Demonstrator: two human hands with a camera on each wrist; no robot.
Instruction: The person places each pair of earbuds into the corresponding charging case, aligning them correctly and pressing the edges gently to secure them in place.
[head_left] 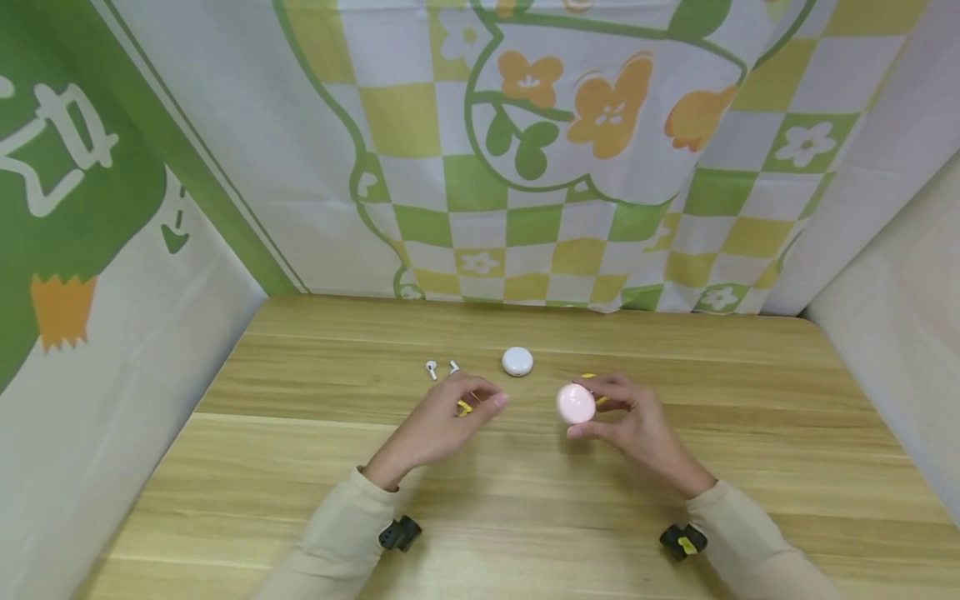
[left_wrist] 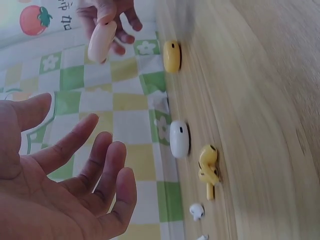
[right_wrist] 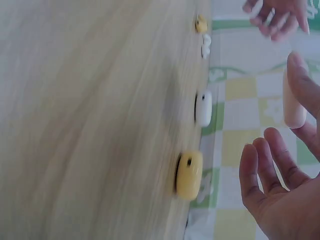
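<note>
Your right hand (head_left: 633, 425) pinches the rounded pink case (head_left: 576, 404) between thumb and index finger, holding it up off the wooden table (head_left: 540, 517), with the other fingers spread clear of it. Your left hand (head_left: 450, 417) holds nothing; its fingers are apart and loosely bent, raised above the table to the left of the pink case. On the tabletop, the yellow case (left_wrist: 172, 56) lies near your right hand, which partly hides it in the head view. The white case (head_left: 517, 361) sits between that yellow case and the earbuds, touching neither. The yellow earbuds (left_wrist: 208, 162) lie close together, partly behind your left hand in the head view, and the white earbuds (head_left: 431, 370) are just beyond them. A patterned cloth (head_left: 555, 208) hangs behind the table.
</note>
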